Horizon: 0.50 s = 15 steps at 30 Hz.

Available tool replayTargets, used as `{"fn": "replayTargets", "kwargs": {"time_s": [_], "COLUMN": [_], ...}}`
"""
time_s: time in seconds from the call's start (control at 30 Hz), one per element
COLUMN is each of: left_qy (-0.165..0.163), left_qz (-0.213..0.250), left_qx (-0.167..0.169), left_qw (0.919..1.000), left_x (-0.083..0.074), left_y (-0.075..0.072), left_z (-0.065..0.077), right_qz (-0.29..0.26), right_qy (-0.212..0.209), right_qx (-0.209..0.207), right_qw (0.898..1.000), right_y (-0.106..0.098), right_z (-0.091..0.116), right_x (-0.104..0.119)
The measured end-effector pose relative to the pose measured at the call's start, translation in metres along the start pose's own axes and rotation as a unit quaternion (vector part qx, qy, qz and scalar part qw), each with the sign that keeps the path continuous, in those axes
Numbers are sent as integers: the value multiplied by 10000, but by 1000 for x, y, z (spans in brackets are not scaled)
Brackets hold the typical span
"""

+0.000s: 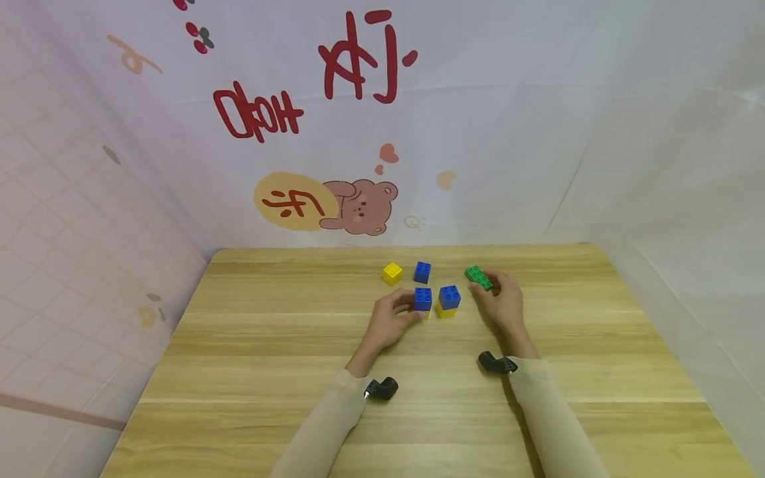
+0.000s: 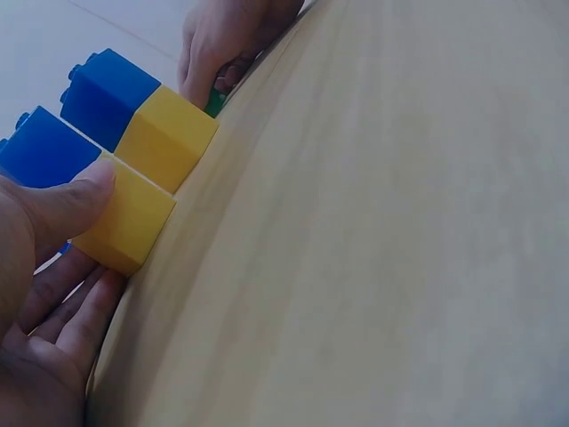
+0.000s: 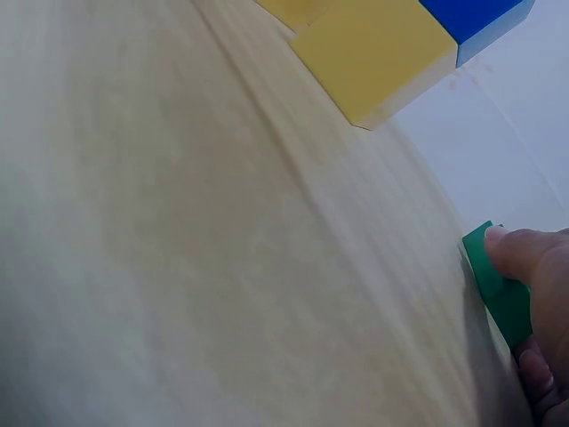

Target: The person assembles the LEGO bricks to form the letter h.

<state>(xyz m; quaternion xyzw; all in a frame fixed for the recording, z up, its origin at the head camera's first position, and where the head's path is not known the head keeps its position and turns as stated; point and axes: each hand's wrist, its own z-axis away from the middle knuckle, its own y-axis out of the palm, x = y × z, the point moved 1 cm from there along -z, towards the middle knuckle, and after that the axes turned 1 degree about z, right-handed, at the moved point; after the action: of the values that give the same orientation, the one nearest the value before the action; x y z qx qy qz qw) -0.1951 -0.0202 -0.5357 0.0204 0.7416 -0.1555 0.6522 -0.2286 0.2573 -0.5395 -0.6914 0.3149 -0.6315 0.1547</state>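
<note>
My left hand grips a two-brick stack, a blue brick on top of a yellow brick, with the thumb on the yellow one. Just right of it stands a second stack, a blue brick over a yellow brick; a narrow gap parts the two in the head view. My right hand pinches a long green brick between thumb and fingers, right of the stacks. In the right wrist view the thumb lies over the green brick, and the fingers are partly hidden.
Behind the stacks, a single yellow brick and a single blue brick sit on the wooden table. A white printed cloth hangs along the table's far edge. Each wrist wears a black camera mount.
</note>
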Motion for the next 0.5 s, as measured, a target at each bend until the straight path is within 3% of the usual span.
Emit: {"fn": "replayTargets", "kwargs": {"time_s": [0.5], "left_qy": [-67], "left_qz": [-118], "left_qx": [-12], "left_qw": [9999], "left_x": [1], "left_y": [5], "left_z": [-2], "right_qz": [18], "right_qy": [-22], "right_qx": [-106], "right_qw": [9999], "right_y": [-1], "right_z": [1], "right_x": [-4]}}
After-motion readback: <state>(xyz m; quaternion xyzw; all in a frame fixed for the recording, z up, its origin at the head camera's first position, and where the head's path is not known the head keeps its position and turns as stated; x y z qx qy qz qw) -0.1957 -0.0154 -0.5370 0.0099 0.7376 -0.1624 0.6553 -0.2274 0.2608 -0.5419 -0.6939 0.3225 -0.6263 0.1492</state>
